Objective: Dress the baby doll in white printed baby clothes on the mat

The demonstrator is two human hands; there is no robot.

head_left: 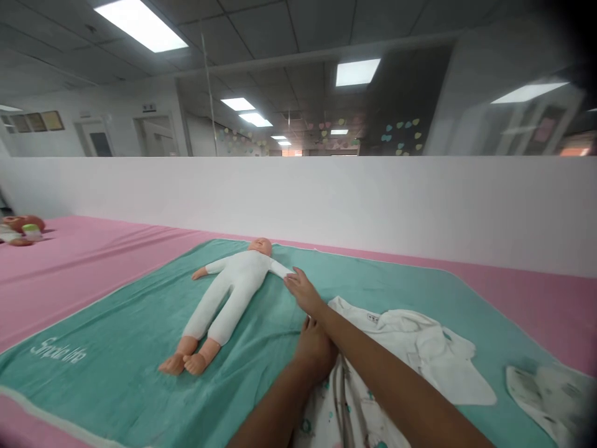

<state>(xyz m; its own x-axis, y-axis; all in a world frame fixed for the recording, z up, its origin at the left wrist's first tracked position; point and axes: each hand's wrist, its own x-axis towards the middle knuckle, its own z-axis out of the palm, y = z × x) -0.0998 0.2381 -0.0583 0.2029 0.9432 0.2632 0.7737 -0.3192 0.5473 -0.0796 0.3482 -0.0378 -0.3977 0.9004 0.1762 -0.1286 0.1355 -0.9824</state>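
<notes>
Right forearm (392, 379) crosses in front of left hand (314, 351), partly hiding it; right hand (305, 295) stretched ahead, fingers (291, 282) extended; left forearm (277, 401) angled inward.

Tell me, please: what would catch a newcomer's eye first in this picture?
Probably the white-bodied doll, lying on the teal blanket left of centre. Next, the right hand at the end of the doll's outstretched arm, with the left hand lower in view. A white garment lies to their right.
</notes>
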